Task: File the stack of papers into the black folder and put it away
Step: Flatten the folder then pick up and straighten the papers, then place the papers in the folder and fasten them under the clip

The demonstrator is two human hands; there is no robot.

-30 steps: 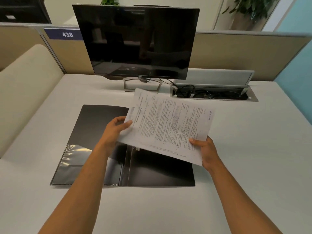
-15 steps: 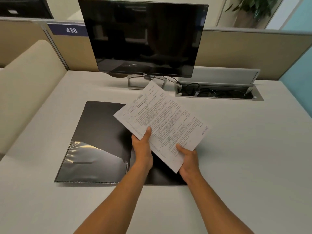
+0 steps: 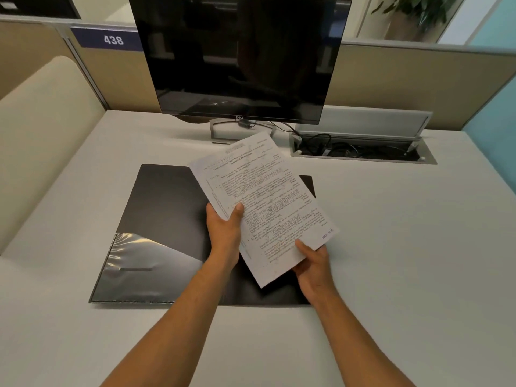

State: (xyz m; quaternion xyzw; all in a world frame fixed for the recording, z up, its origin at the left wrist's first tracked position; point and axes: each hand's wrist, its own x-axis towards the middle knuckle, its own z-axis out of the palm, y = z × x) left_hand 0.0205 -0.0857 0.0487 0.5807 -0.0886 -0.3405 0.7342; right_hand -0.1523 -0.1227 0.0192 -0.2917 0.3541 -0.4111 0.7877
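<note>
The black folder lies open and flat on the white desk, a clear plastic pocket on its left half. I hold the stack of printed papers in the air above the folder's right half, turned nearly upright with its top edge toward the monitor. My left hand grips the stack's left edge, thumb on top. At the bottom edge my right hand holds it from below. The papers and my hands hide most of the folder's right half.
A dark monitor on a stand sits at the back of the desk. An open cable tray with wires is set into the desk at back right. Partition walls ring the desk; a beige cushion borders the left.
The papers have rotated from lying crosswise to nearly lengthwise. My left hand shifted from the stack's far left side toward the middle, and my right hand moved under the bottom edge.
</note>
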